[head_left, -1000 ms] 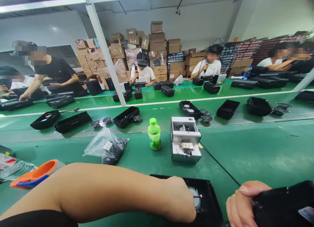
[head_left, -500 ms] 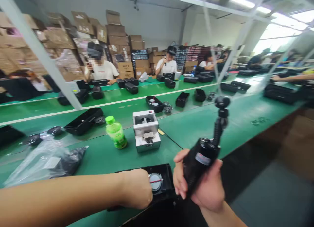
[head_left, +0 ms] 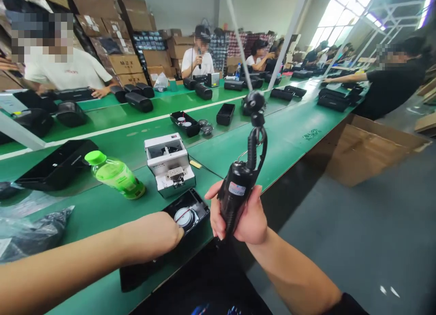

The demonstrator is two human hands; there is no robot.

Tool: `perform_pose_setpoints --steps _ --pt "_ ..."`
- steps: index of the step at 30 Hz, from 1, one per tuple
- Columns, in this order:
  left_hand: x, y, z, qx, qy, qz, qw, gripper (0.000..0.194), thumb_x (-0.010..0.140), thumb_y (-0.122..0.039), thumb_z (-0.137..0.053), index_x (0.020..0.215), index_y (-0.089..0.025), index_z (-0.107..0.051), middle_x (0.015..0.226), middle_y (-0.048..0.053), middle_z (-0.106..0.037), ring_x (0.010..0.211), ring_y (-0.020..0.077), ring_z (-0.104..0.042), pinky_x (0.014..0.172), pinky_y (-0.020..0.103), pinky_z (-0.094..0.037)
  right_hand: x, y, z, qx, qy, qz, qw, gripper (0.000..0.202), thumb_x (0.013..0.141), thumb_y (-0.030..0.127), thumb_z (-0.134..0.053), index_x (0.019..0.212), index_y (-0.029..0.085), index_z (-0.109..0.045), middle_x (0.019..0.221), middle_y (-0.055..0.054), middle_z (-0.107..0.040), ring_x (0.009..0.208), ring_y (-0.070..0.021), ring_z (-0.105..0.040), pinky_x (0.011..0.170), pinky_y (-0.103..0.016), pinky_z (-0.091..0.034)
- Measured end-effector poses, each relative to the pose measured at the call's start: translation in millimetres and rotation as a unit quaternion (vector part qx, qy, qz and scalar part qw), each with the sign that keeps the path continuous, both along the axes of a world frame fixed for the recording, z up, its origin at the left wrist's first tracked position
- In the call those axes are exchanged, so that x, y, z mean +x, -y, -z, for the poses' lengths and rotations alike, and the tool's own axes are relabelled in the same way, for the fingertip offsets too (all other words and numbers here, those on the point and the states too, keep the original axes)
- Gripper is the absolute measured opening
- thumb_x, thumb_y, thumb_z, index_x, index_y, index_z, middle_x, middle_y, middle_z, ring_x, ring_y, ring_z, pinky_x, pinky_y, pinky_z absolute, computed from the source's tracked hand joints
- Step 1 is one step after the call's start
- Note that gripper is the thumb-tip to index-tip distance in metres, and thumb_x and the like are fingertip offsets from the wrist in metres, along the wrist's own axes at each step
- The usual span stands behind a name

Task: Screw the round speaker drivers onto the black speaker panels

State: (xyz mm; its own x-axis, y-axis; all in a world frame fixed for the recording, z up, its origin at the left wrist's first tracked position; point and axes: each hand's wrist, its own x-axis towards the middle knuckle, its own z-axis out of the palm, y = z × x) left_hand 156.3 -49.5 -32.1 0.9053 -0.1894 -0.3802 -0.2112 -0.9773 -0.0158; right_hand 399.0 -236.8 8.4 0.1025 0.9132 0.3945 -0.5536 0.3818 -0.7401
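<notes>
My right hand point(head_left: 254, 219) is wrapped round the black body of an electric screwdriver point(head_left: 235, 192), whose top end joins a coiled cable and a round black fitting. It is held upright, just right of an open black speaker housing point(head_left: 200, 205) on the bench. Inside that housing sits a round speaker driver point(head_left: 184, 218) with a red wire across its pale back. My left hand point(head_left: 165, 233) is closed in a fist over the middle of the housing. Its fingertips are hidden, so what they hold cannot be made out.
Behind the housing stands a white and grey screw feeder point(head_left: 170, 165). A green-capped bottle point(head_left: 116, 174) leans beside it, with another open housing point(head_left: 59, 165) and a plastic bag point(head_left: 37, 233) further left. Co-workers sit across the green bench point(head_left: 272, 147). A cardboard box point(head_left: 357, 156) is on the right.
The view has swung to the right, bringing a co-worker and the cardboard box into sight. My right hand still grips the screwdriver, and my left stays over the housing. The bottle now appears more tilted.
</notes>
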Motion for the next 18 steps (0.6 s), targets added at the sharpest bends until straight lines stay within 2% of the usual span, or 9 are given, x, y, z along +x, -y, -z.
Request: perform_pose_setpoints --steps 3,6,9,12,13,15,16,18 --pt "0 8 0.4 -0.007 0.027 -0.004 1.000 0.023 0.119 -0.034 -0.091 0.105 -0.019 -0.079 0.085 -0.006 -0.074 0.073 0.0139 -0.070 0.078 0.032 -0.068 1 0 -4.5 0.016 0.009 0.007 1.000 0.106 0.108 0.119 -0.047 0.128 0.022 -0.085 0.064 0.004 -0.071 0.038 -0.0143 -0.056 0.045 -0.027 -0.056" --pt "1 20 -6.6 -0.026 0.075 0.003 0.997 0.019 0.113 -0.016 -0.090 0.100 -0.020 -0.077 0.081 -0.005 -0.073 0.068 0.0152 -0.067 0.074 0.032 -0.062 -1 0 -10.6 0.019 0.020 0.020 0.999 0.100 0.111 0.115 -0.049 0.127 0.023 -0.085 0.062 0.004 -0.071 0.037 -0.0147 -0.055 0.043 -0.027 -0.056" --pt "-3 24 -30.3 -0.067 0.147 0.010 0.987 0.026 0.102 -0.004 -0.088 0.097 -0.025 -0.072 0.088 0.000 -0.081 0.073 0.0205 -0.072 0.073 0.038 -0.056 -2 -2 -19.3 0.032 0.021 0.024 0.999 0.095 0.115 0.110 -0.049 0.132 0.024 -0.086 0.062 0.004 -0.071 0.036 -0.0156 -0.055 0.043 -0.028 -0.057" --pt "-19 17 -61.1 -0.089 0.241 -0.036 0.966 0.022 0.116 -0.007 -0.070 0.105 -0.027 -0.072 0.093 -0.001 -0.083 0.077 0.0212 -0.073 0.079 0.042 -0.054 -6 -11 -31.9 0.080 0.028 0.012 0.996 0.092 0.118 0.106 -0.049 0.138 0.026 -0.088 0.061 0.005 -0.070 0.035 -0.0170 -0.054 0.042 -0.030 -0.057" --pt "-30 15 -68.5 -0.087 0.278 -0.063 0.955 0.021 0.121 -0.012 -0.063 0.112 -0.027 -0.074 0.096 0.000 -0.083 0.080 0.0219 -0.074 0.084 0.042 -0.056 -9 -16 -36.8 0.095 0.024 0.012 0.995 0.093 0.117 0.107 -0.048 0.138 0.026 -0.089 0.060 0.005 -0.068 0.034 -0.0169 -0.052 0.040 -0.031 -0.056" --pt "-57 14 -73.5 -0.080 0.358 -0.148 0.918 0.020 0.129 -0.028 -0.061 0.140 -0.029 -0.078 0.117 0.003 -0.090 0.100 0.0248 -0.083 0.101 0.044 -0.063 -17 -25 -46.6 0.103 0.006 0.023 0.994 0.092 0.117 0.107 -0.050 0.133 0.027 -0.090 0.058 0.006 -0.067 0.032 -0.0163 -0.050 0.038 -0.030 -0.054" --pt "-72 17 -70.0 -0.083 0.394 -0.206 0.892 0.030 0.130 -0.043 -0.066 0.156 -0.032 -0.076 0.134 0.004 -0.092 0.117 0.0270 -0.087 0.113 0.045 -0.066 -23 -30 -50.8 0.085 -0.003 0.028 0.996 0.088 0.116 0.106 -0.054 0.130 0.027 -0.092 0.059 0.006 -0.068 0.034 -0.0163 -0.052 0.039 -0.030 -0.056" --pt "-101 31 -51.2 -0.117 0.442 -0.326 0.828 0.072 0.122 -0.075 -0.077 0.184 -0.040 -0.063 0.172 0.005 -0.083 0.154 0.0327 -0.083 0.137 0.050 -0.066 -34 -37 -56.1 0.029 -0.007 0.024 0.999 0.076 0.115 0.099 -0.070 0.123 0.028 -0.094 0.062 0.005 -0.074 0.040 -0.0169 -0.062 0.046 -0.030 -0.063"
